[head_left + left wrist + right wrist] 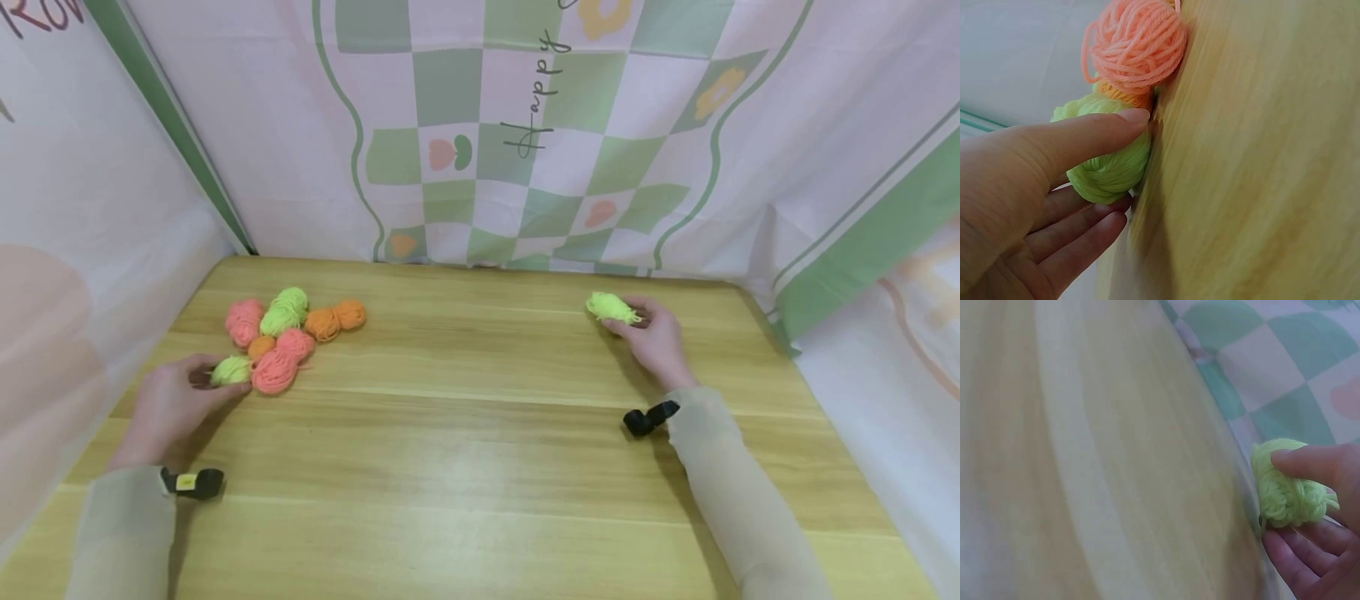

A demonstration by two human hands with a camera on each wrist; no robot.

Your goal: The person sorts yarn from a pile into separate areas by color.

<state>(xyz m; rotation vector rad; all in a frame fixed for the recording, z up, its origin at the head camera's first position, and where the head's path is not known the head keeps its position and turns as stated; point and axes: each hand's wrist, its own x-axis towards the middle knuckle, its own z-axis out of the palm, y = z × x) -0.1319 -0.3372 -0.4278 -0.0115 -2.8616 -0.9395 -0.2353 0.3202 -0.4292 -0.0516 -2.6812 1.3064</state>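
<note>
Pale sleeves (123, 533) lead to left fingers (1088, 247) pinching one lime skein (1113, 165), right fingers (1291, 562) pinching a second skein (1285, 494).

Matt yarn (608, 307), smooth wooden table (450, 433)

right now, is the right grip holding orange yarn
No, the right grip holds yellow-green yarn, while the orange yarn lies far to the left.

The yarn cluster (288, 348) sits on the table (450, 358) at left, another bundle (611, 307) at right, the curtain (510, 92) behind.
</note>
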